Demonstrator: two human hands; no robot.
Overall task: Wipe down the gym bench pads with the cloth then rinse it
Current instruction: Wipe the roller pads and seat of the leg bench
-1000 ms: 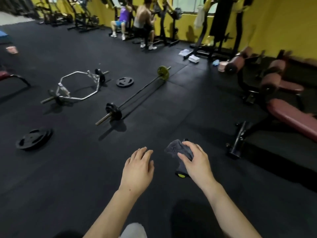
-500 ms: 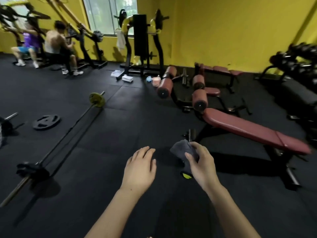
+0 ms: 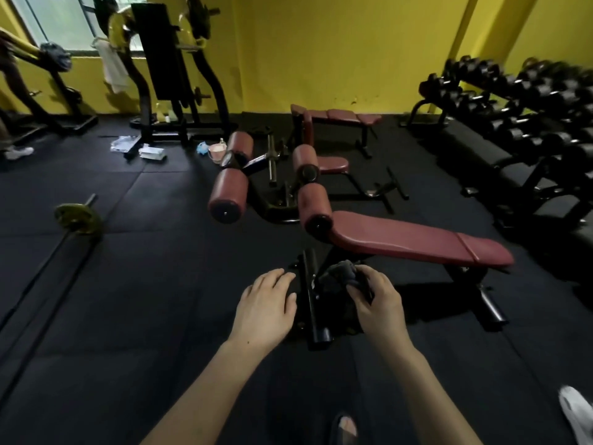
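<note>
Head view: dark grey cloth [image 3: 340, 275] is bunched in clenched right hand [image 3: 376, 302], lower centre; left hand [image 3: 264, 306] is held flat, fingers loose, empty. Maroon bench pad [image 3: 414, 240] lies centre right.

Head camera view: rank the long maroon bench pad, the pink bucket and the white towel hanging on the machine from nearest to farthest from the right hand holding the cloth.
1. Long maroon bench pad: just beyond the right hand, slightly to its right.
2. Pink bucket: on the floor farther back, to the left.
3. White towel: hanging on the machine by the window, far left.
</note>
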